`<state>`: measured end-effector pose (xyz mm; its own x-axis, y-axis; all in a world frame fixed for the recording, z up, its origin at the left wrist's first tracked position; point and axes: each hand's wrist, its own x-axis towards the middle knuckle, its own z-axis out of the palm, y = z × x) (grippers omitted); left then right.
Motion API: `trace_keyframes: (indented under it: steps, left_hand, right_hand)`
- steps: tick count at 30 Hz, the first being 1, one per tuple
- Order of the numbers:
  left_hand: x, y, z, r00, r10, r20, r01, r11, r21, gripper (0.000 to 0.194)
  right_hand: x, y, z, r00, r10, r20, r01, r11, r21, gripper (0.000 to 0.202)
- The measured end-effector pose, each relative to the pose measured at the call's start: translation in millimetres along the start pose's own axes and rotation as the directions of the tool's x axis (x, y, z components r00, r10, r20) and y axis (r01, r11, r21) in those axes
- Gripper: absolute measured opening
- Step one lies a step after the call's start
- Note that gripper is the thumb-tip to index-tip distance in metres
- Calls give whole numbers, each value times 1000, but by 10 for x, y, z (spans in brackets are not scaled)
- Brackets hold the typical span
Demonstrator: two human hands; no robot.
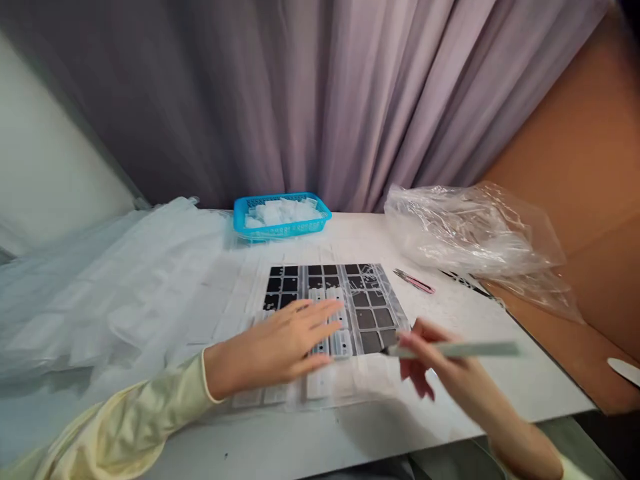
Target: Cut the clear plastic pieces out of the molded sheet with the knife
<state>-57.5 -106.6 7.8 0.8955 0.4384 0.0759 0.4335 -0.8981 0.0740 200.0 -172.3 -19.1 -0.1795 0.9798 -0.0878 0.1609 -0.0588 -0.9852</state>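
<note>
My left hand (287,340) lies palm down with its fingers spread over a sheet of clear plastic pieces (341,341) in the middle of the table. Beneath the upper part of the sheet shows a black panel (371,319) divided into rectangles. My right hand (430,357), at the panel's lower right corner, is closed around a pale green pen-like tool (480,349). The tool's dark tip points left, near the panel's bottom edge. Some of the clear pieces are hidden under my left hand.
A blue basket (283,232) with whitish pieces stands at the back. Pink-handled snips (415,281) lie right of the panel. Crumpled clear plastic (465,230) sits at the back right, and a heap of translucent sheets (150,287) covers the left side.
</note>
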Motion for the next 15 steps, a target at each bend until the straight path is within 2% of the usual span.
trace_keyframes:
  steps: [2, 4, 7, 9, 11, 14, 15]
  left_hand:
    - [31, 113, 96, 994, 88, 69, -82, 993, -82, 70]
    - [51, 122, 212, 986, 109, 123, -93, 987, -129, 84]
    - [59, 64, 323, 984, 93, 155, -74, 989, -125, 85]
    - [58, 46, 313, 984, 116, 132, -104, 990, -95, 85]
    - [59, 57, 247, 981, 177, 76, -175, 984, -35, 76]
    - [55, 99, 120, 971, 236, -35, -233, 969, 82, 26]
    - [48, 115, 89, 972, 225, -68, -216, 969, 117, 20]
  right_hand:
    - [-208, 177, 223, 997, 73, 4, -73, 986, 150, 33]
    - [-263, 314, 402, 993, 109, 37, -115, 970, 217, 31]
    - [-207, 424, 544, 993, 95, 77, -106, 980, 167, 29]
    - [-160, 443, 585, 998, 44, 55, -48, 996, 74, 29]
    - [-136, 437, 619, 1000, -27, 7, 27, 999, -25, 30]
    - [-138, 423, 673, 995, -101, -8, 98, 985, -139, 30]
    - [-144, 423, 689, 995, -103, 0, 102, 982, -162, 30]
